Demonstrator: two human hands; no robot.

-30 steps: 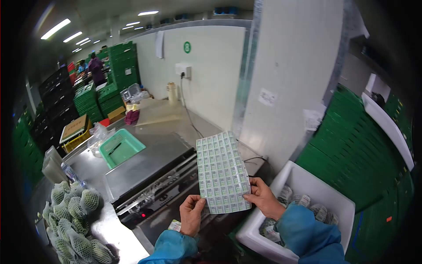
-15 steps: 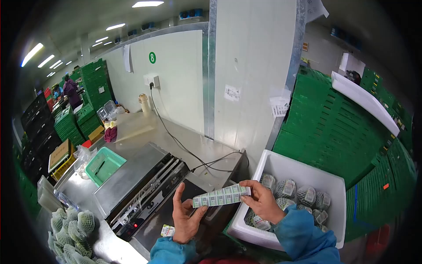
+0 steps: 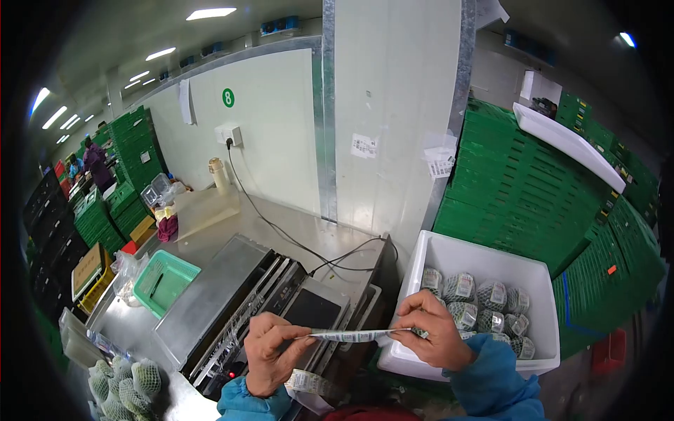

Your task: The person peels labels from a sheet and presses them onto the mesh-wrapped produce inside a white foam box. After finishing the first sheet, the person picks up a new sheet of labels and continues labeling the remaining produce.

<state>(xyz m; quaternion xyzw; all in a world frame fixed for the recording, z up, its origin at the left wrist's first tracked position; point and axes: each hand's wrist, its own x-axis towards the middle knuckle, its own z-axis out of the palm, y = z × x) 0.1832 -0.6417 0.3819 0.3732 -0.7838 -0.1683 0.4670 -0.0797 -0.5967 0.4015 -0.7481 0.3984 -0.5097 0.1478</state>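
Note:
A strip of printed labels [image 3: 351,336] is stretched between my hands, tilted nearly edge-on. Thumb and fingers of my left hand [image 3: 274,354] pinch its left end. At the other end, my right hand [image 3: 435,331] pinches the strip, in front of the white foam box [image 3: 547,330]. Inside that box sit rows of netted, labelled packs [image 3: 460,288]. Below my left hand, more labels [image 3: 309,382] curl over the front of the wrapping machine [image 3: 246,309].
The steel table [image 3: 309,238] holds a green basket [image 3: 166,281] with a pen, and netted produce [image 3: 126,387] at the lower left. A black cord [image 3: 270,228] crosses it. Green crates [image 3: 533,175] stack behind the foam box. Two people [image 3: 97,165] are far left.
The label strip has turned from showing its printed face to nearly edge-on. My left hand has gone from open fingers to a pinch, and both hands sit lower. The view has shifted right.

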